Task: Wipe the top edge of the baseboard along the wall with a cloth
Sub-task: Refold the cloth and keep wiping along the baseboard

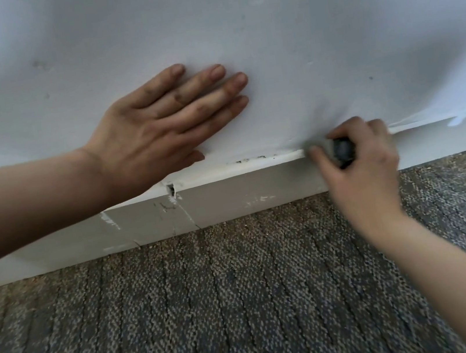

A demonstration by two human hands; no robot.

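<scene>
Baseboard (228, 195) runs along the foot of the wall (294, 29), rising from lower left to right across the head view, and meets the carpet (215, 301) below. Its face is flat, off-white painted board with chipped paint, scratch marks and a hairline joint. A small notch (170, 189) breaks the top edge, and dark specks (247, 160) sit on that edge to the right of the notch. Wall surface is smooth white paint with grey scuffs and faint smears. Carpet is short looped pile in mixed grey and brown, laid in ribbed lines. Cloth (343, 151) is a small dark grey wad, blurred, positioned on the baseboard's top edge right of the specks. Right hand (358, 168) grips the cloth, fingers and thumb curled round it, forearm entering from lower right. Left hand (157, 127) lies flat against the wall above the notch, fingers straight and together, holding nothing, forearm entering from the left edge.
</scene>
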